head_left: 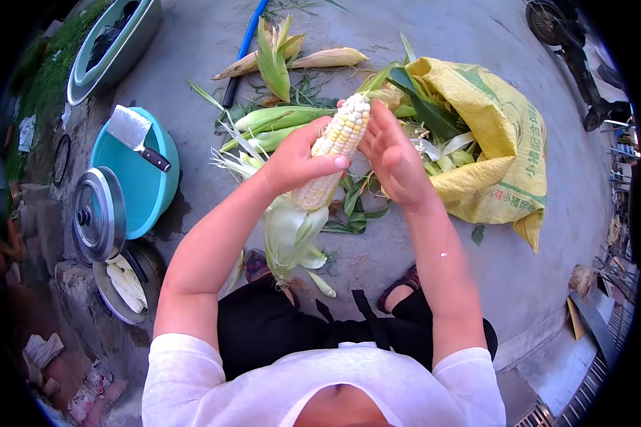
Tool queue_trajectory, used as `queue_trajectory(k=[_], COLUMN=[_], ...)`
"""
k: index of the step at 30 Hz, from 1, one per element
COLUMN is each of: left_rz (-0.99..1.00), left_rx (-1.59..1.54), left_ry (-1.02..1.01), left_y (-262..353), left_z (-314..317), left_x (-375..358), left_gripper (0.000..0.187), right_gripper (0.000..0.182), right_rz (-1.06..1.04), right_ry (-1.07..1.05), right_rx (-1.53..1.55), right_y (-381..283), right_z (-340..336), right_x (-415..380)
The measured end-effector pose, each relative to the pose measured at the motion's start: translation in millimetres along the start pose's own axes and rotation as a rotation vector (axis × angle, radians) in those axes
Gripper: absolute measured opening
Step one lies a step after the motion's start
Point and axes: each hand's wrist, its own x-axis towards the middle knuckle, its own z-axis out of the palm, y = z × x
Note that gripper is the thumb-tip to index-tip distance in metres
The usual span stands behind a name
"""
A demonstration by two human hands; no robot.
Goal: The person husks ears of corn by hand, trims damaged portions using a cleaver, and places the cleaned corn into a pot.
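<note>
Between the person's two hands, above the grey concrete ground (420, 43), is a bare corn cob (343, 135) with white and pale yellow kernels, tilted with its top end leaning away from the body and to the right. The left hand (299, 155) is clamped on it, thumb laid across the kernels and fingers wrapped round the far side. The right hand (395, 156) is spread, its fingers apart beside the cob's upper end; whether they touch it cannot be told. Pale green peeled husk (292, 231) hangs below the cob's lower end, towards the person's feet.

Just beyond the hands, unpeeled green ears of corn (285, 117) lie among loose leaves. To the right, a yellow woven sack (523, 142) with green and red print lies with its mouth facing the cob, leaves and husks inside it. To the left, a round turquoise plastic basin (165, 188) carries a broad metal cleaver (132, 132) with a black handle across its rim. A round metal-rimmed lid (90, 213) overlaps the basin's near side, and just below it a pale cob (126, 283) lies in a round metal pan (107, 292).
</note>
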Motion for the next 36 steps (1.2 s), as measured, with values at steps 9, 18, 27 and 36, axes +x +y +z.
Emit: queue_trajectory(k=[9,18,27,36], left_rz=[0.229,0.398,0.254,0.194], left_rx=[0.522,0.081,-0.619,-0.719], left_ry=[0.297,0.305,0.506,0.615], left_y=[-1.6,-22.3,-10.4,0.6], left_z=[26.9,21.1,-20.6,-46.3], left_x=[1.2,14.8,30.3,26.1], left_gripper=[0.066,0.043,0.034,0.038], right_gripper=[0.046,0.040,0.043,0.027], right_rz=[-0.187,-0.159,-0.015,0.391], right_ry=[0.299,0.440,0.256,0.303], right_rx=[0.724,1.231,0.953,0.474], right_y=[-11.1,-11.8,-1.0,19.2], right_z=[-2.4,11.8,-3.5,11.1], right_x=[24.1,31.4,-23.8,-36.1])
